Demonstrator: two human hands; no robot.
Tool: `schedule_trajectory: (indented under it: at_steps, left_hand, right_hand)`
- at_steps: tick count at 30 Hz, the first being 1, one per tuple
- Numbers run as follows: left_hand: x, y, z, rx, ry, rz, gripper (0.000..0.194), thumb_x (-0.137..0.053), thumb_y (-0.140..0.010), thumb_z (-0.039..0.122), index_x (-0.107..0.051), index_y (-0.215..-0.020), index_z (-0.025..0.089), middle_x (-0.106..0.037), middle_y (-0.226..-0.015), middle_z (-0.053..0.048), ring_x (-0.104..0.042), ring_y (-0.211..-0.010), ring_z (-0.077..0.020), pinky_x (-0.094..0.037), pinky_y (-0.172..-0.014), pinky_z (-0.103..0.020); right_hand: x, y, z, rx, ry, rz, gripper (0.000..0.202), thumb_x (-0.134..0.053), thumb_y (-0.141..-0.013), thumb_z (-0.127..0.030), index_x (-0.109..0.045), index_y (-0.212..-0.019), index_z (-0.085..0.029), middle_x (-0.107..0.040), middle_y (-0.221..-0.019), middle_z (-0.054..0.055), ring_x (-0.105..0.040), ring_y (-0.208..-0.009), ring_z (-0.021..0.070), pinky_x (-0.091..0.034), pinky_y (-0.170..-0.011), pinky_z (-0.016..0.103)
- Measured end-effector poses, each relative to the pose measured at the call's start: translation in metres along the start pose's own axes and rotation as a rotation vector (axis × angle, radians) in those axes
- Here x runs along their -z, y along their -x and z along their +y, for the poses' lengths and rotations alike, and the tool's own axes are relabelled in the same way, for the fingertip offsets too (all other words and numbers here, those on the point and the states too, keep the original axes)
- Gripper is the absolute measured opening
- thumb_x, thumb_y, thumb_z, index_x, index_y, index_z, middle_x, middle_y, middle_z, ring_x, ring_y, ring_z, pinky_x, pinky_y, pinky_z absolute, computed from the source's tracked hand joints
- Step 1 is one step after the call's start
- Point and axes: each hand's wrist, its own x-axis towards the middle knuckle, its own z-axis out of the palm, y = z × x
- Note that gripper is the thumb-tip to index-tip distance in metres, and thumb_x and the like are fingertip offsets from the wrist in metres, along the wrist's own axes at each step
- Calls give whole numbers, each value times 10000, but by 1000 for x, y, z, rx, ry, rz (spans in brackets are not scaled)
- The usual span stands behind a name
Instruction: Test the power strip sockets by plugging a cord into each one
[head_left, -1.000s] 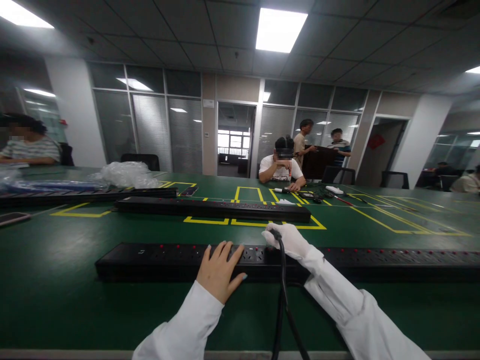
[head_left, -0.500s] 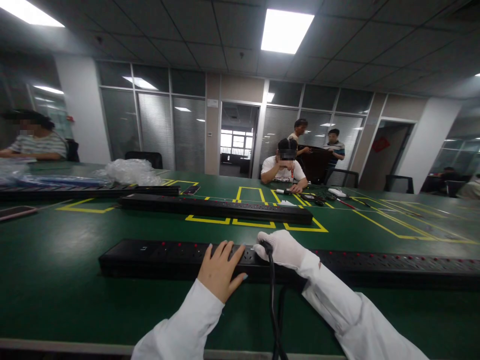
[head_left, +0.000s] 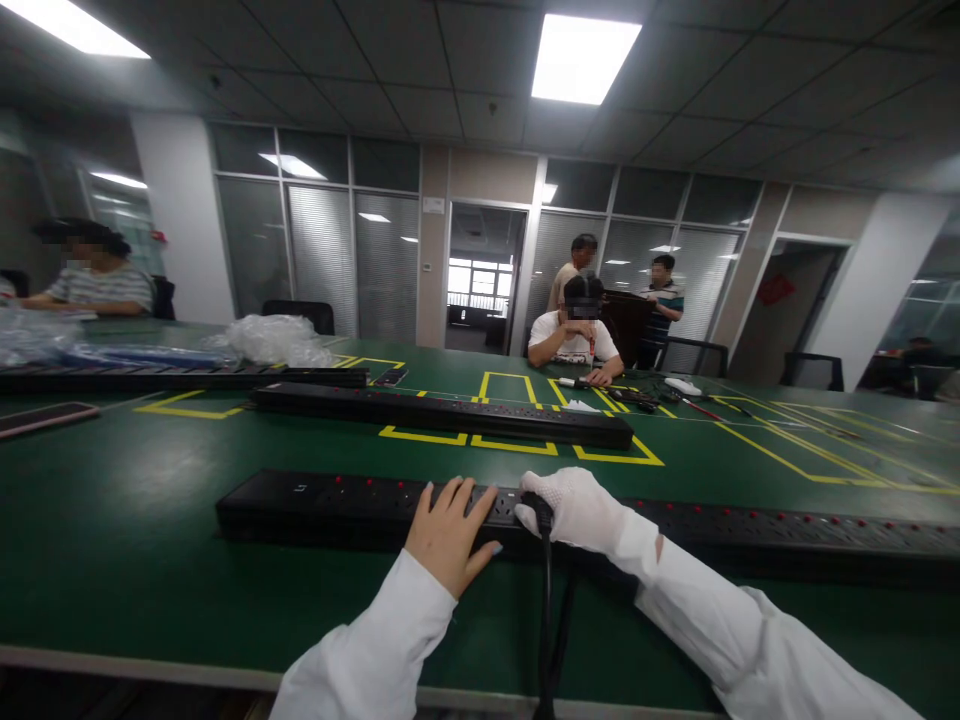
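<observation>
Hands: our bare left hand (head_left: 448,535) lies over the near power strip (head_left: 289,505), open, fingers spread and thumb along its near side; our gloved right hand (head_left: 585,508) is closed round a black plug (head_left: 540,512).
Plug: we have it at the strip's top, just beside the left fingertips; we cannot tell whether its prongs are in a socket.
Cable (head_left: 546,610): it hangs from our right hand toward us, over the edge of the table (head_left: 337,630).
Near power strip: it lies lengthwise before us on the table, with red dots (head_left: 369,483) along its sockets (head_left: 504,505).
Step in hand: we judge it to be seating or freeing the plug, with the strip braced.
Next move: this calls for us to keep the plug square to its socket, push or pull straight, and press the strip steady.
Beyond: we see a second power strip (head_left: 450,415), with plastic wrap (head_left: 277,340) farther left.
</observation>
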Motion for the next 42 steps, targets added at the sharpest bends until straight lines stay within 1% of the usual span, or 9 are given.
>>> schedule_trajectory:
  at_steps: [5, 11, 16, 23, 26, 31, 34, 37, 42]
  left_hand:
    - [1, 0, 1, 8, 13, -18, 591, -471, -716, 534, -375, -1245, 289, -491, -1208, -93, -406, -1116, -288, -260, -930, -498]
    - [2, -3, 8, 50, 33, -4, 609, -470, -699, 566, -392, -1235, 287, -477, -1231, -102, -368, -1156, -303, -217, -944, -534]
    - [4, -4, 13, -16, 46, 3, 616, -479, -704, 540, -360, -1254, 289, -445, -1268, -96, -333, -1191, -290, -196, -958, -545]
    - [-1, -1, 2, 115, -19, 3, 573, -526, -696, 417, -390, -1235, 280, -484, -1234, -83, -352, -1179, -297, -202, -949, -555]
    - [-4, -1, 1, 139, -23, 2, 582, -527, -689, 406, -389, -1238, 267, -484, -1234, -88, -364, -1170, -301, -204, -946, -555]
    - [-3, -1, 5, 156, 17, 18, 606, -474, -710, 473, -388, -1247, 207, -457, -1260, -113, -359, -1175, -297, -212, -955, -530]
    - [-2, -1, 5, 112, 35, 19, 611, -468, -716, 479, -369, -1260, 221, -426, -1292, -94, -359, -1177, -284, -229, -959, -500]
    - [-2, 0, 4, 107, 39, 18, 608, -486, -709, 462, -362, -1262, 245, -443, -1280, -75, -369, -1169, -275, -236, -958, -486]
    - [-7, 3, 0, 74, 39, 26, 563, -512, -693, 455, -411, -1223, 291, -484, -1239, -60, -378, -1160, -279, -249, -946, -488]
  right_hand:
    - [-1, 0, -7, -68, 39, 19, 283, -338, -830, -446, -508, -908, -234, -592, -628, 6, -511, -556, 125, -205, -520, 228]
    - [7, -1, -12, -81, 82, -12, 345, -296, -855, -485, -489, -922, -207, -603, -640, 26, -540, -575, 137, -206, -515, 242]
    - [9, -6, -19, -88, 93, -38, 378, -269, -859, -512, -463, -928, -195, -619, -693, 43, -564, -603, 149, -221, -504, 237]
    - [9, -29, -38, -34, 101, -76, 369, -279, -858, -510, -444, -927, -188, -625, -693, 44, -571, -584, 155, -251, -495, 226]
    - [7, -34, -38, -7, 99, -88, 366, -287, -853, -511, -445, -916, -186, -621, -670, 40, -568, -571, 153, -250, -490, 222]
    - [-4, -35, -32, -26, 83, -27, 362, -311, -831, -518, -452, -923, -198, -615, -631, 26, -562, -544, 146, -213, -472, 225]
    - [-9, -34, -31, -45, 54, -1, 349, -336, -819, -507, -463, -916, -196, -614, -623, 30, -554, -538, 142, -212, -475, 227]
    - [-10, -32, -31, -50, 25, 19, 342, -348, -814, -503, -472, -910, -199, -618, -646, 34, -556, -559, 141, -219, -485, 227]
    - [-8, -28, -32, -75, 10, 23, 440, -324, -800, -587, -487, -932, -200, -621, -651, 39, -556, -567, 146, -223, -503, 225]
